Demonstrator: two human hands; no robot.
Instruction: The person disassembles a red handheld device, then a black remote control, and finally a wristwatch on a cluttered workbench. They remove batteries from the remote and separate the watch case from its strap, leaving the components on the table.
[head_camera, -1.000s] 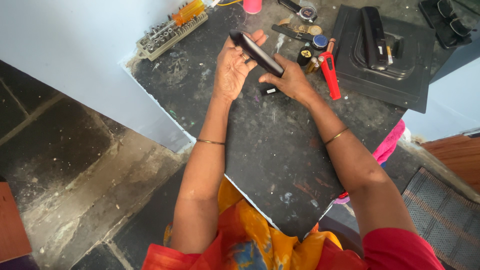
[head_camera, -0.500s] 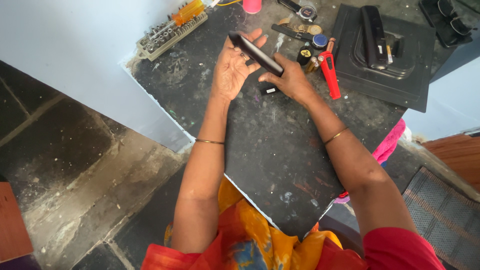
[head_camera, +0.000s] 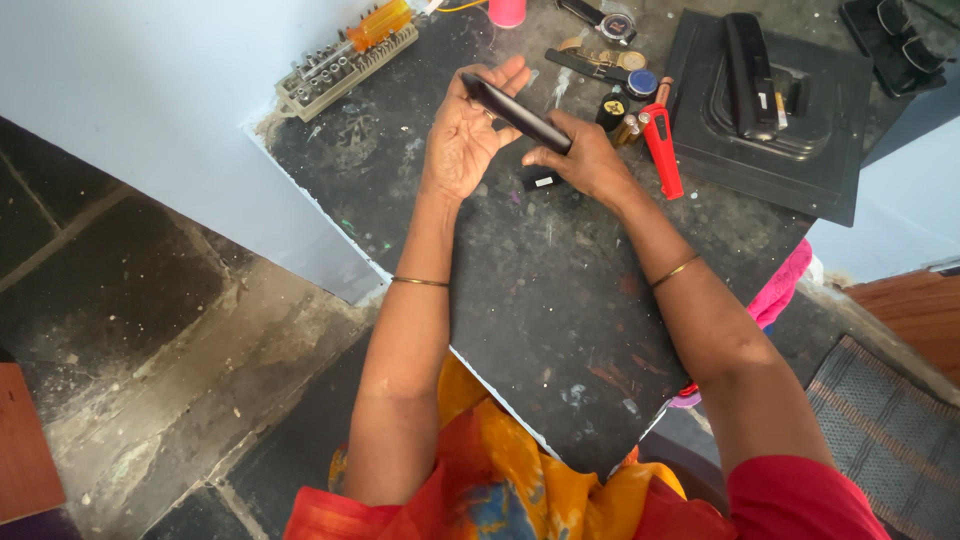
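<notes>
Slim black bar (head_camera: 517, 112): likely light, stiff, smooth, maybe slippery. Best gripped at both ends. Left hand (head_camera: 468, 140) cradling 1 end, right hand (head_camera: 585, 160) pinching the other.

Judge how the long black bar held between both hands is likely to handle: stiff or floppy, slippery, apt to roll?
The black bar spans both hands unsupported without sagging, so probably stiff. Its smooth, faintly shiny surface suggests some slipperiness. It looks flat-sided, so unlikely to roll.
</notes>
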